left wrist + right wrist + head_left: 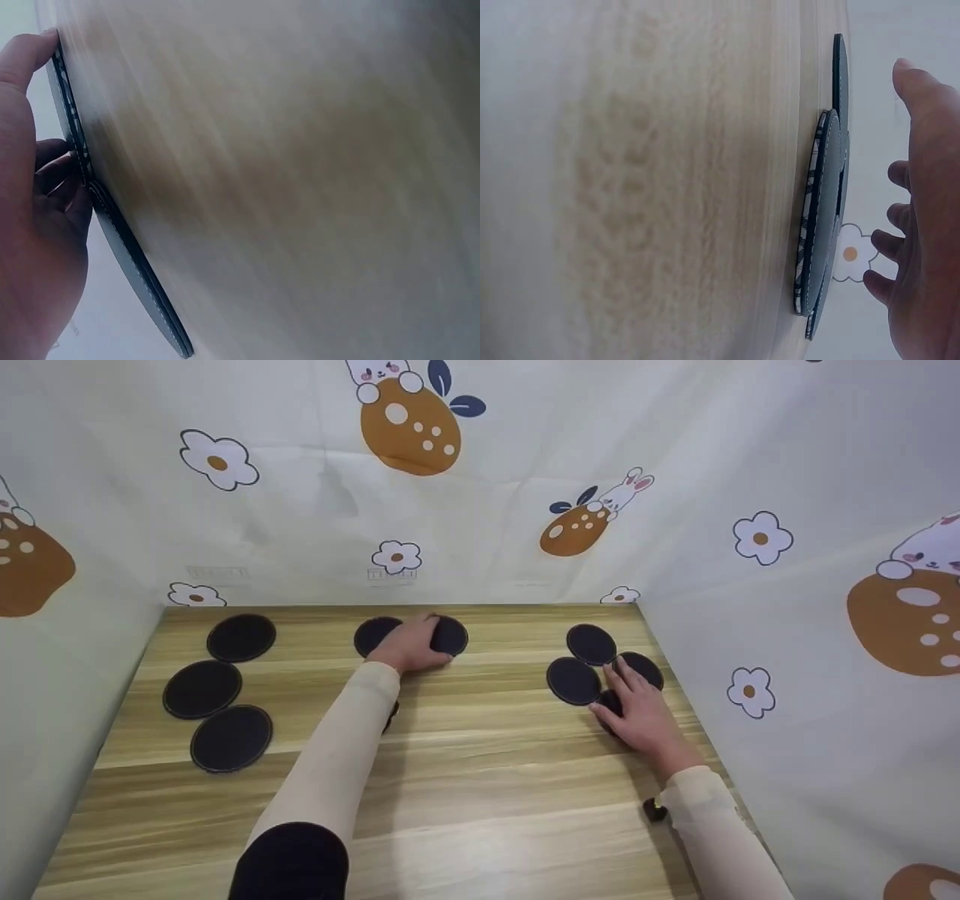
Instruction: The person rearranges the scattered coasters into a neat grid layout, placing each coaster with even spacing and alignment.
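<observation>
My left hand [411, 645] lies over two round black coasters at the back middle, covering parts of both. Its fingers touch near where the left coaster [373, 634] and the right coaster [451, 636] meet. In the left wrist view the thumb reaches the edge of the upper coaster [69, 112], while the lower coaster [142, 274] slants below it. Above a cluster of several coasters at right, my right hand [643, 716] hovers with fingers spread. It partly hides the near coaster [609, 703]; the right wrist view shows a gap between hand and coasters [825, 217].
Along the left side lie 3 more black coasters: far [241, 637], middle [202, 690] and near [231, 739]. The wood-grain table [480, 780] is bounded at back and sides by a printed cloth [480, 510] hanging like walls.
</observation>
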Tool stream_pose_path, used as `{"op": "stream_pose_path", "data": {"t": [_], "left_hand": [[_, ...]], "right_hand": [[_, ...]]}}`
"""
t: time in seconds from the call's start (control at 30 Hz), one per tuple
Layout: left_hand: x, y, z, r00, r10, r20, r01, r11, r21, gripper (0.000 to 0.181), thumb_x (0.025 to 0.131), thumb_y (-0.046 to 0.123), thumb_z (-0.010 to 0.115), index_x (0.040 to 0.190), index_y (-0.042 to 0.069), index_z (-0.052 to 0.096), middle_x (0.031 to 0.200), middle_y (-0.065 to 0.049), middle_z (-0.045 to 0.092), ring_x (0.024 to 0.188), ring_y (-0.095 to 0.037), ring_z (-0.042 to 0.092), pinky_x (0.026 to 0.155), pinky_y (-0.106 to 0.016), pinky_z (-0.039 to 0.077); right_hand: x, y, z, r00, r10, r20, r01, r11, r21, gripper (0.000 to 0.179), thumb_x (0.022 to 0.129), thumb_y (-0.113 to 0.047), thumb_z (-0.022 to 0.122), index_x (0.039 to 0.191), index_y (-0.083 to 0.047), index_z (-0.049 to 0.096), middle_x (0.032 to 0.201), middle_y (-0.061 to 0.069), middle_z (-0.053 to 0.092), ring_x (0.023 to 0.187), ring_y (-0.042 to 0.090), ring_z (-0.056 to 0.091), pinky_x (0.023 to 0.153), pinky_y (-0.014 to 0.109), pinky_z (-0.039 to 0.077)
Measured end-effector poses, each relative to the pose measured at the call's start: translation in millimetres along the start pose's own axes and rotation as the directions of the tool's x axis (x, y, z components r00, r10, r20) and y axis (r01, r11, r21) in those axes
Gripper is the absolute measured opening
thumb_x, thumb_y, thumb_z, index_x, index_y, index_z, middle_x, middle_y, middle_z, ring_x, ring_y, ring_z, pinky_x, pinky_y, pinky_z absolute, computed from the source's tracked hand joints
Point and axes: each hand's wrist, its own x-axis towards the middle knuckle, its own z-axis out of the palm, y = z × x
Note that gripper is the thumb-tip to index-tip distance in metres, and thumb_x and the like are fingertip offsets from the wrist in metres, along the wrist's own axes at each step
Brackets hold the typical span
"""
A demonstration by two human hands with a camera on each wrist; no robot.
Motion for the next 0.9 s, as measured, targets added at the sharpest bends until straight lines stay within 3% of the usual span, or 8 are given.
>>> {"op": "stream_pose_path", "data": {"t": [0.2, 0.33, 0.67, 0.9], "left_hand": [[-6.2, -3.4, -1.2, 0.999, -0.025, 0.023, 0.025, 1.0, 0.004, 0.103, 0.097, 0.057, 0.076, 0.175, 0.007, 0.031, 0.182, -0.014, 0.024, 0.166, -0.036, 0.028, 0.134, -0.05, 0.026], [-15.2, -4.0, -7.1, 1.0, -0.001, 0.012, 0.001, 1.0, 0.019, 0.107, 0.096, 0.057, 0.078, 0.175, 0.005, 0.029, 0.183, -0.015, 0.021, 0.167, -0.035, 0.024, 0.135, -0.05, 0.024], [-57.0, -19.4, -26.5, 0.995, 0.079, -0.06, -0.077, 0.997, 0.033, 0.104, 0.095, 0.048, 0.083, 0.171, -0.003, 0.033, 0.18, -0.022, 0.025, 0.167, -0.038, 0.024, 0.135, -0.05, 0.024], [-87.9, -33.5, -31.7, 0.993, 0.083, -0.084, -0.08, 0.996, 0.04, 0.104, 0.095, 0.048, 0.083, 0.171, -0.004, 0.033, 0.18, -0.024, 0.025, 0.166, -0.041, 0.024, 0.134, -0.054, 0.025]], "right_hand": [[0.4, -2.7, 1.4, 1.0, -0.021, -0.009, 0.021, 1.0, 0.01, 0.085, 0.106, -0.054, 0.069, 0.17, -0.005, 0.043, 0.178, 0.026, 0.029, 0.16, 0.05, 0.035, 0.125, 0.071, 0.031], [0.4, -4.4, -1.2, 0.999, -0.032, -0.025, 0.033, 0.999, 0.01, 0.084, 0.105, -0.052, 0.071, 0.169, -0.004, 0.044, 0.177, 0.027, 0.031, 0.159, 0.052, 0.036, 0.124, 0.073, 0.032], [3.4, -8.2, -1.9, 1.0, -0.013, 0.017, 0.013, 1.0, 0.022, 0.086, 0.106, -0.057, 0.067, 0.171, -0.007, 0.041, 0.18, 0.024, 0.025, 0.162, 0.049, 0.031, 0.127, 0.071, 0.028], [4.6, -11.6, -0.4, 1.0, -0.027, 0.007, 0.026, 0.999, 0.029, 0.083, 0.107, -0.055, 0.066, 0.171, -0.006, 0.042, 0.18, 0.024, 0.024, 0.161, 0.05, 0.031, 0.124, 0.076, 0.029]]}}
